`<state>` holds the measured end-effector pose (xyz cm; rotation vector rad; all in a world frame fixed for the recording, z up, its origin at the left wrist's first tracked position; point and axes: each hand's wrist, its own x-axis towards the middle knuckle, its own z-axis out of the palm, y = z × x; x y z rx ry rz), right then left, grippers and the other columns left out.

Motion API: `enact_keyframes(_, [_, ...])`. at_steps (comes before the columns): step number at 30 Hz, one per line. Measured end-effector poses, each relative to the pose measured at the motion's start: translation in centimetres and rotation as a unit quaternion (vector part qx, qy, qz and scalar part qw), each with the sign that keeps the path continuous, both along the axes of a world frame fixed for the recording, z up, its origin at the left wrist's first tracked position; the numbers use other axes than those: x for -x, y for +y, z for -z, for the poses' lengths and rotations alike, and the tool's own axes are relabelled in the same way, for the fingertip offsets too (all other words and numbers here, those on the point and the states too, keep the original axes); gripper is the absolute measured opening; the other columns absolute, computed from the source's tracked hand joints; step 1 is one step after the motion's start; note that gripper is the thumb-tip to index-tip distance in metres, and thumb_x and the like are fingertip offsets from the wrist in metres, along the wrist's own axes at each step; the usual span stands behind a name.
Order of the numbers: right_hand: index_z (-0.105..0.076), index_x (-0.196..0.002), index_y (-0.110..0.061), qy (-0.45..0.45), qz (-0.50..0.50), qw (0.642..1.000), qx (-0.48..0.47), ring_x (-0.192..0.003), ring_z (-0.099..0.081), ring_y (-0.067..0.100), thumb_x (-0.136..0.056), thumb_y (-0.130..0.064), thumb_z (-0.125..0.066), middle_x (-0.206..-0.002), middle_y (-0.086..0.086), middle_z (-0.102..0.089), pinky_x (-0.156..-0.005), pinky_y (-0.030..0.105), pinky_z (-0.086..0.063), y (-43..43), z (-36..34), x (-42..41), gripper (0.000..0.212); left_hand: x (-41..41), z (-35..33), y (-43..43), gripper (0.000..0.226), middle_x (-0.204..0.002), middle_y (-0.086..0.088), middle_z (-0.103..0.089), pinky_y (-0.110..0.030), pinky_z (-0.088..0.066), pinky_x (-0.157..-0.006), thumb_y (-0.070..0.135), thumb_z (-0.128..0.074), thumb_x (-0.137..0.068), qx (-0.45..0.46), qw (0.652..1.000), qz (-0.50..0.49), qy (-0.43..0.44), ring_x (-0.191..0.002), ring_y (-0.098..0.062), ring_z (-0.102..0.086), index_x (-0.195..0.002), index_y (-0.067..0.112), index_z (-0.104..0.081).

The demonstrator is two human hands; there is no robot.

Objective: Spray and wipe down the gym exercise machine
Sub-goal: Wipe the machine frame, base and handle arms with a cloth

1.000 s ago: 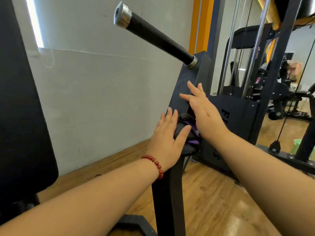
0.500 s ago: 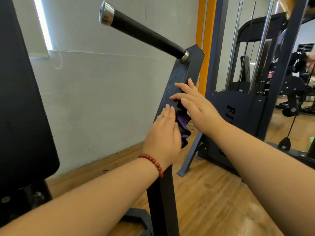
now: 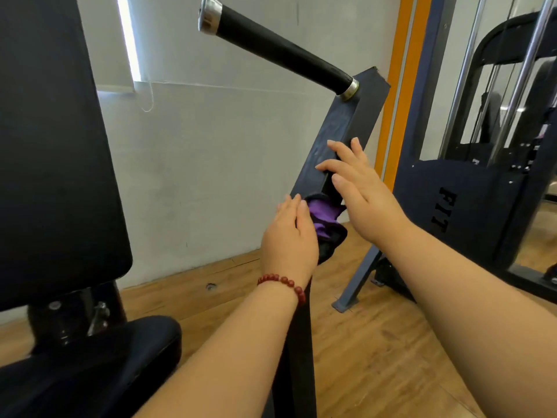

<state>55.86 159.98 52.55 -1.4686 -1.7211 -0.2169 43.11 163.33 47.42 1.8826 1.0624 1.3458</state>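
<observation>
The exercise machine's dark metal arm (image 3: 337, 137) rises at a slant in the middle, with a black grip handle (image 3: 280, 51) sticking out up-left from its top. A purple and black cloth (image 3: 324, 220) is bunched against the arm. My left hand (image 3: 287, 239), with a red bead bracelet at the wrist, presses flat on the cloth from the left. My right hand (image 3: 358, 188) lies on the arm just above the cloth, fingers straight and spread. No spray bottle is in view.
A black back pad (image 3: 51, 140) fills the left side, with the black seat (image 3: 99, 357) below it. A second dark machine with chrome rods (image 3: 470, 206) stands at the right. Grey wall behind, wooden floor (image 3: 376, 357) below.
Both hands and the cloth have slid up along the arm. The head view has shifted, so the handle now sits further from the left edge.
</observation>
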Motion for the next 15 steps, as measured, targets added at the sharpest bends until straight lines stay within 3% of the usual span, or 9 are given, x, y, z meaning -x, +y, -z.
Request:
enact_keyframes(2, [-0.053,-0.132,-0.025,-0.019,0.015,1.0,-0.004,-0.149,0.007,0.007,-0.106,-0.02,-0.032,-0.16,-0.013,-0.019,-0.112,0.019,-0.001,0.5,0.3,-0.2,0.034,-0.1,-2.2,1.9,0.043,-0.139,-0.003,-0.054,-0.028,-0.037,-0.103,0.035,-0.027,-0.107,0.043,0.999,0.022,0.004,-0.13,-0.019,-0.048,-0.14,0.02,-0.051])
enact_keyframes(3, [-0.053,-0.132,-0.025,-0.022,0.015,1.0,-0.009,-0.148,0.008,0.006,-0.106,-0.02,-0.033,-0.161,-0.013,-0.018,-0.111,0.015,0.002,0.7,0.5,-0.3,0.033,-0.1,-2.9,2.4,0.043,-0.145,-0.005,-0.049,-0.028,-0.034,-0.107,0.031,-0.027,-0.107,0.05,0.998,0.04,0.009,-0.134,-0.021,-0.044,-0.143,0.018,-0.046])
enact_keyframes(5, [-0.053,-0.13,-0.025,-0.023,0.011,0.999,-0.023,-0.145,0.01,0.002,-0.105,-0.02,-0.035,-0.161,-0.013,-0.017,-0.107,0.007,0.005,1.2,0.9,-0.3,0.032,0.0,-2.3,2.6,0.046,-0.16,-0.001,-0.025,-0.026,-0.021,-0.115,0.024,-0.029,-0.107,-0.012,0.996,0.054,0.068,-0.147,-0.018,-0.021,-0.153,0.018,-0.026])
enact_keyframes(7, [-0.054,-0.128,-0.025,-0.017,0.008,0.999,-0.038,-0.144,0.01,0.001,-0.104,-0.019,-0.037,-0.16,-0.013,-0.018,-0.108,0.008,0.004,1.5,1.2,-0.3,0.03,0.1,-0.9,2.1,0.048,-0.162,0.009,-0.011,-0.024,-0.014,-0.116,0.026,-0.028,-0.107,-0.054,0.996,0.053,0.038,-0.148,-0.008,-0.008,-0.154,0.03,-0.019])
enact_keyframes(9, [-0.054,-0.127,-0.024,-0.009,0.001,0.999,-0.047,-0.146,0.008,0.003,-0.103,-0.019,-0.037,-0.16,-0.012,-0.019,-0.112,0.014,0.001,1.7,1.5,-0.3,0.029,0.3,0.2,1.3,0.045,-0.158,0.009,-0.025,-0.02,-0.022,-0.111,0.023,-0.033,-0.106,-0.114,0.993,-0.001,-0.029,-0.142,-0.004,-0.021,-0.149,0.032,-0.032])
enact_keyframes(11, [-0.054,-0.126,-0.024,-0.001,-0.006,0.998,-0.055,-0.149,0.007,0.007,-0.101,-0.021,-0.037,-0.16,-0.012,-0.02,-0.113,0.016,-0.001,1.9,1.6,-0.2,0.03,0.4,0.3,0.9,0.041,-0.15,0.006,-0.041,-0.018,-0.03,-0.109,0.023,-0.035,-0.105,-0.115,0.993,0.007,-0.031,-0.133,0.001,-0.034,-0.145,0.026,-0.042])
enact_keyframes(15, [-0.052,-0.124,-0.03,0.02,-0.019,0.997,-0.068,-0.149,0.005,0.005,-0.1,-0.023,-0.033,-0.154,-0.021,-0.02,-0.111,0.007,0.0,1.8,1.6,-0.1,0.032,-0.2,-1.2,1.0,0.055,-0.161,0.004,-0.021,-0.032,-0.03,-0.113,0.05,-0.025,-0.101,-0.094,0.988,0.049,0.11,-0.144,-0.011,-0.027,-0.153,0.032,-0.02])
